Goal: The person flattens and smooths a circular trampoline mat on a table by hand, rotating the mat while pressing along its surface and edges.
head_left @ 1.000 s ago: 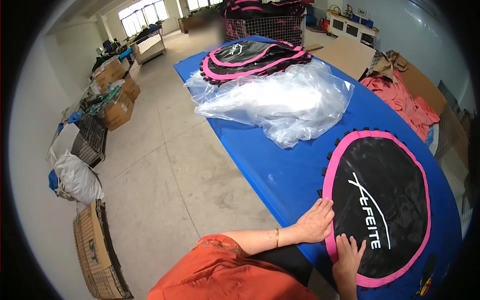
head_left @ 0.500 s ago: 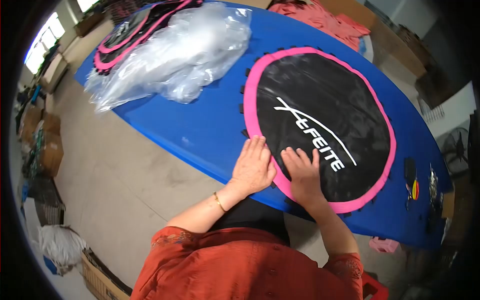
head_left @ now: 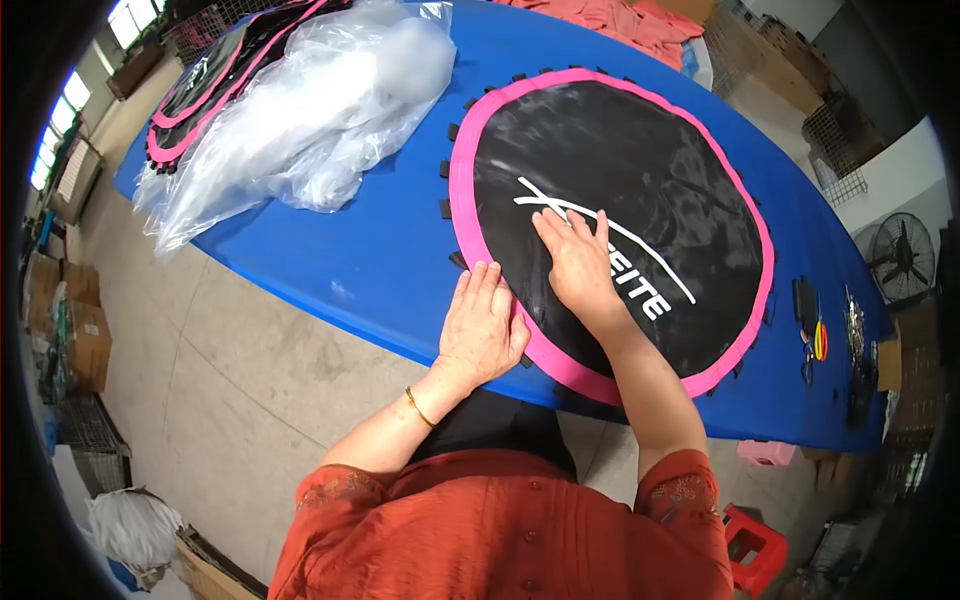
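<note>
A round black trampoline mat [head_left: 640, 150] with a pink border and short black loops round its edge lies flat on the blue table [head_left: 350, 260]. White lettering crosses its middle, partly covered by my right hand [head_left: 578, 262], which rests on the black surface with fingers stretched out. My left hand [head_left: 482, 325] lies flat on the pink border at the near left edge, its fingers extended and the thumb apart. Neither hand holds anything.
Clear plastic bags [head_left: 320, 110] lie on the table's left part, beside more pink-edged mats [head_left: 165, 145]. Scissors [head_left: 820, 342] and small metal pieces [head_left: 855, 325] are at the right end. A fan [head_left: 902, 255] stands beyond, a red stool [head_left: 755, 550] below.
My right hand has slid forward from near the pink border onto the lettering. My left hand stays on the border. The view has shifted slightly.
</note>
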Demonstrator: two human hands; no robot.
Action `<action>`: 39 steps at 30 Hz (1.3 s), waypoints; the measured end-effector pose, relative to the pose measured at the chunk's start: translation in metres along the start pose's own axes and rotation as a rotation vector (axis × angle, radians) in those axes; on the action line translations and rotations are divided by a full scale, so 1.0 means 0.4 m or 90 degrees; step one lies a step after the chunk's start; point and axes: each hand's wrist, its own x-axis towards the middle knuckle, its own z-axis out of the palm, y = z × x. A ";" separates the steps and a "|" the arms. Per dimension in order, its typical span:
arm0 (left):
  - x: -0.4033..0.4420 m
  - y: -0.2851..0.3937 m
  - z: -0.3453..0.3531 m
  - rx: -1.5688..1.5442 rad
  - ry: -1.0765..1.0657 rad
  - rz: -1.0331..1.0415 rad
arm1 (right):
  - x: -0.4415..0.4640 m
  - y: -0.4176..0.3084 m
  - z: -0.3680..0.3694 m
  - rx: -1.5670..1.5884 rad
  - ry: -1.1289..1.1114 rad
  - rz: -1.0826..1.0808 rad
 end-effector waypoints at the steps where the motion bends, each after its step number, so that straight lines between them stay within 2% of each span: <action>1: 0.000 -0.001 0.001 0.000 0.006 -0.004 | -0.013 -0.007 -0.002 0.019 -0.002 -0.017; 6: 0.001 -0.003 -0.003 -0.013 -0.012 -0.009 | -0.135 -0.070 -0.055 0.094 -0.038 -0.078; 10: 0.003 -0.009 -0.001 -0.009 -0.013 -0.003 | -0.266 -0.064 -0.119 0.105 -0.067 -0.053; 14: 0.001 -0.010 0.001 0.007 -0.010 -0.001 | -0.384 -0.023 -0.204 0.072 -0.136 0.043; 23: -0.004 -0.013 0.001 0.013 0.009 0.016 | -0.583 0.126 -0.289 -0.025 -0.109 0.247; 26: -0.017 0.009 -0.010 -0.004 -0.008 0.019 | -0.579 0.110 -0.276 -0.003 -0.099 0.226; 28: -0.045 0.073 -0.032 -0.044 -0.023 0.100 | -0.574 0.081 -0.257 0.024 -0.081 0.199; 30: -0.086 0.139 -0.029 -0.104 -0.093 0.161 | -0.559 0.050 -0.235 0.072 -0.073 0.129; 33: -0.119 0.203 -0.007 -0.120 -0.150 0.218 | -0.539 0.032 -0.223 0.084 -0.047 0.100; 39: -0.119 0.196 0.011 -0.099 -0.166 0.255 | -0.536 0.125 -0.206 0.021 -0.034 0.157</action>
